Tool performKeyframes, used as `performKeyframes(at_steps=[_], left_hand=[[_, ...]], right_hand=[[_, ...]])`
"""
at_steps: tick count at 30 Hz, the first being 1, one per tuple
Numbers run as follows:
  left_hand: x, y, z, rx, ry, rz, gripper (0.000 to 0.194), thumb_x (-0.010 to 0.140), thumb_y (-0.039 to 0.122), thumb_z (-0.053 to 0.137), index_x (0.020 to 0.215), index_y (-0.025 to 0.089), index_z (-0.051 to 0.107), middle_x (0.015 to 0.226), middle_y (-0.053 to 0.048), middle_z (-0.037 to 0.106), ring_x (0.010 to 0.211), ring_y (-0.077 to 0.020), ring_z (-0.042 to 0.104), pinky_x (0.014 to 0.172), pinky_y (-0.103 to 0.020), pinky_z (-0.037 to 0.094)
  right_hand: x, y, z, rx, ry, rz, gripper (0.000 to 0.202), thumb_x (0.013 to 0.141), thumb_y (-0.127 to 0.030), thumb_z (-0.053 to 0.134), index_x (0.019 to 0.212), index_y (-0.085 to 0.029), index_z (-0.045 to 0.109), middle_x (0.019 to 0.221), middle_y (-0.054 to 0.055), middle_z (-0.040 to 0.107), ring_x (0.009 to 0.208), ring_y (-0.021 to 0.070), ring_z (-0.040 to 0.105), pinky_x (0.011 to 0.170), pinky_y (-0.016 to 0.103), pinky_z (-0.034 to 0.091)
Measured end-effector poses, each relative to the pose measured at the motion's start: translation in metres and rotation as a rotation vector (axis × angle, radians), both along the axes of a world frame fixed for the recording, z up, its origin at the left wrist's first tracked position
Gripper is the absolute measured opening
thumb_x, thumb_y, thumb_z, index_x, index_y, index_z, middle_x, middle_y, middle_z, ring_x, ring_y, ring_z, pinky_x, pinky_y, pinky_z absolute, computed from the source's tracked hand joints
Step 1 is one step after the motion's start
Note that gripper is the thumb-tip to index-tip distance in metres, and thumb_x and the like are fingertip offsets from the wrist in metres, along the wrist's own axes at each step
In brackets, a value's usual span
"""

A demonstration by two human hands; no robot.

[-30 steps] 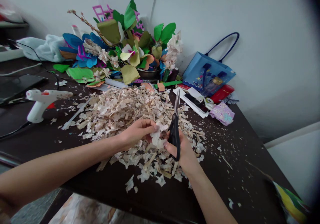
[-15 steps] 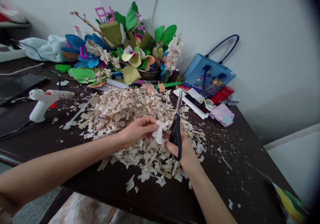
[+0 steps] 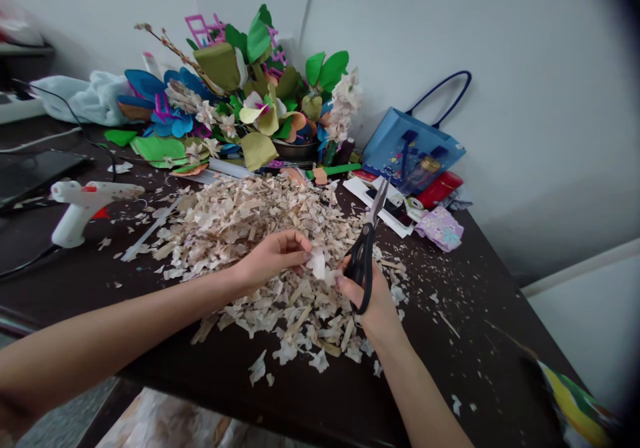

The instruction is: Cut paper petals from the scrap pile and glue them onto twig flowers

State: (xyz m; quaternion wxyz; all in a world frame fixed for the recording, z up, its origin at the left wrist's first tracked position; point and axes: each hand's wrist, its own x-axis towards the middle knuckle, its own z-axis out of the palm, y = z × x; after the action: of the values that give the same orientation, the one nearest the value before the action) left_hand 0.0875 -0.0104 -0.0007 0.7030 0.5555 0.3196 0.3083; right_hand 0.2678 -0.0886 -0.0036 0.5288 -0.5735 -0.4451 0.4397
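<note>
Over a wide heap of pale cut scraps point(image 3: 240, 215), my left hand point(image 3: 280, 256) pinches a small whitish piece point(image 3: 317, 263) between thumb and fingers. My right hand point(image 3: 367, 295) is closed around the black handles of a pair of scissors point(image 3: 364, 255), whose blades point up and slightly right, away from the piece. The right thumb and fingertips also meet at the right edge of the whitish piece.
A white glue gun point(image 3: 75, 211) lies at the left near a clear stick point(image 3: 150, 229). Behind the heap stand colourful artificial flowers point(image 3: 265, 101). A blue bag point(image 3: 410, 148), a phone, a red item and a floral pouch point(image 3: 440, 228) sit at the back right. Small scraps dot the dark table point(image 3: 480, 341).
The scissors have tilted to the right, and my right hand has turned slightly with them. The whitish piece looks turned between the hands. The whole view has shifted a little.
</note>
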Motion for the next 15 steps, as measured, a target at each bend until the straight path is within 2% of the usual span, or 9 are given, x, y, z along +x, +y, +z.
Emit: performKeyframes(at_steps=[6, 15], left_hand=[[-0.0005, 0.0003, 0.0019, -0.016, 0.018, -0.013, 0.023, 0.080, 0.028, 0.065, 0.093, 0.015, 0.052, 0.078, 0.000, 0.057, 0.067, -0.0106, 0.056, 0.064, -0.026, 0.047], [-0.0012, 0.0012, -0.0024, -0.034, -0.021, -0.011, 0.023, 0.078, 0.029, 0.068, 0.090, 0.015, 0.053, 0.076, 0.000, 0.059, 0.065, -0.0101, 0.057, 0.065, -0.026, 0.047]], right_hand=[[-0.0008, 0.0004, 0.0010, 0.044, -0.012, -0.034, 0.026, 0.067, -0.028, 0.070, 0.086, -0.022, 0.052, 0.079, 0.000, 0.057, 0.074, 0.0168, 0.056, 0.070, 0.031, 0.047], [-0.0004, 0.0013, 0.0010, 0.039, -0.021, -0.059, 0.026, 0.066, -0.029, 0.070, 0.085, -0.022, 0.054, 0.077, 0.000, 0.057, 0.072, 0.0176, 0.056, 0.069, 0.031, 0.047]])
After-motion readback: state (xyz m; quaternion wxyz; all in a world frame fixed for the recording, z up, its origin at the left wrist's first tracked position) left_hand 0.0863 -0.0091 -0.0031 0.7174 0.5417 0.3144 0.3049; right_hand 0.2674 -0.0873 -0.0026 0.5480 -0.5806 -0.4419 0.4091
